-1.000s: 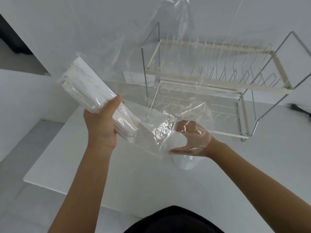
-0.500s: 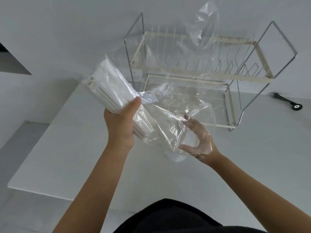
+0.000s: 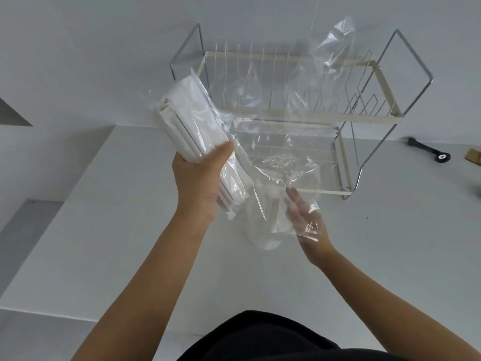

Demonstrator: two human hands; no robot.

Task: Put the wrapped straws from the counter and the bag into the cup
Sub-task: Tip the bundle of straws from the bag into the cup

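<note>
— Hands first: what does each one have?
— Left hand (image 3: 199,179) is wrapped around a bundle of wrapped straws (image 3: 194,121), thumb across the front, holding it up in the air just left of the dish rack (image 3: 294,118). The bundle slants, its top end leaning up and to the left, its bottom end sticking out below the palm.
— And the other?
— Right hand (image 3: 305,221) is spread with fingers nearly straight, in front of the dish rack's lower shelf. It sits behind a sheet of the clear plastic bag (image 3: 281,142); whether the fingers actually press the plastic cannot be told, the hand being blurred.
— Where is the bag?
— It billows up across the front of the dish rack, one corner rising above the rack's top right. Part of it clings to the straws.
— The cup?
— A clear cup (image 3: 265,230) stands on the white counter (image 3: 117,230) in front of the dish rack, seen dimly through the plastic, just left of the right hand.
— Anything else?
— A black tool (image 3: 426,151) lies on the counter right of the dish rack.
</note>
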